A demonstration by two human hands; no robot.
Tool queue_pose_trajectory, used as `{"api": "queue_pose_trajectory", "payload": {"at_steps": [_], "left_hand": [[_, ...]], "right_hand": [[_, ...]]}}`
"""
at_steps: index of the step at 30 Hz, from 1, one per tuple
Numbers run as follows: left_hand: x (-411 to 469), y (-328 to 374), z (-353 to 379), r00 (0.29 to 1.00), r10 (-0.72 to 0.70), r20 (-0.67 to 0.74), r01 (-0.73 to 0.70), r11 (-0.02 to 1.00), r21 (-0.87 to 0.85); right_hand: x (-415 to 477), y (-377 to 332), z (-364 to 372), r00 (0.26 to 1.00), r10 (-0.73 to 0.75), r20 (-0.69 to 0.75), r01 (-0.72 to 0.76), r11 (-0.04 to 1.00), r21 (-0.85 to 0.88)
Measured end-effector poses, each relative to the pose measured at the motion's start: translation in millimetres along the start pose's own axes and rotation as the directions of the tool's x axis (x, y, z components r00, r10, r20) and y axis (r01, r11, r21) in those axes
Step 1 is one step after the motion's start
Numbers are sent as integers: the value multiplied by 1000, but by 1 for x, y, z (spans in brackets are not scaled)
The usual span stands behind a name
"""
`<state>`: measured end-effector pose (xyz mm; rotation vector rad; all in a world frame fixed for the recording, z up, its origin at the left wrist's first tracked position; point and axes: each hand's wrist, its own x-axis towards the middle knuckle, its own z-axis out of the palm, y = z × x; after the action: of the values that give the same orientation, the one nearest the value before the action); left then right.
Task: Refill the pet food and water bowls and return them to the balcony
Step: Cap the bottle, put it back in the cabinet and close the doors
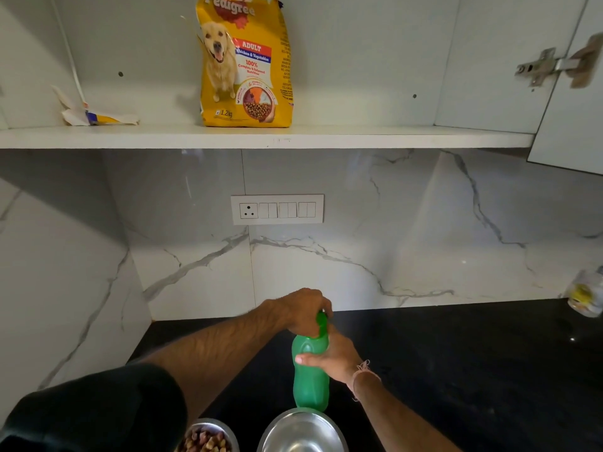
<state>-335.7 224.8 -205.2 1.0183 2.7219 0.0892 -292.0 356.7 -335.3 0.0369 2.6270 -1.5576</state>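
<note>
A green water bottle [310, 376] stands upright on the black counter [456, 370] just behind an empty steel bowl [301, 433]. My right hand [336, 355] grips the bottle's body. My left hand [301, 313] is curled over its green cap [321, 322]. To the left of the empty bowl, a second steel bowl [207, 435] holds brown kibble. A yellow pet food bag [244, 63] stands upright on the white cabinet shelf [261, 137] above.
An open cabinet door [574, 102] hangs at the upper right. A torn strip of packaging [94, 114] lies on the shelf's left end. A switch panel [277, 209] sits on the marble backsplash. A clear bag [585, 296] lies at the counter's far right.
</note>
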Motion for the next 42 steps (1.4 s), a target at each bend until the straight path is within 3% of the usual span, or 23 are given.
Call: {"api": "queue_pose_trajectory", "payload": {"at_steps": [3,8,14,19,24,30,35,40,42], "left_hand": [[-5,-1,-4,996,75,56,-68,991,-118],[-4,0,0,997,-73,-18,74,991,113],[-8,1,-6,992,104,67,-103,994,-22],[-5,4,-2,998,-58,-14,59,986,156],[-6,-1,-6,990,117,73,-120,992,40],[-4,0,1,996,-85,-2,85,983,165],[-5,0,-3,995,84,61,-88,994,66],[-3,7,0,989,-146,-19,147,971,189],[-1,7,1,989,-148,-5,146,974,170]], "right_hand": [[-1,-1,0,1000,3,9,-3,1000,-9],[0,1,1,1000,8,5,-8,1000,11],[1,2,0,1000,-1,15,1,1000,-1],[2,3,0,1000,-1,21,1,1000,15],[1,1,-1,1000,3,28,-3,1000,-8],[1,-1,-2,1000,6,28,-5,999,-33],[2,0,-2,999,15,39,-13,999,-42],[-1,-3,-3,998,27,53,-25,999,-39],[-2,-4,-4,998,32,51,-30,999,-39]]}}
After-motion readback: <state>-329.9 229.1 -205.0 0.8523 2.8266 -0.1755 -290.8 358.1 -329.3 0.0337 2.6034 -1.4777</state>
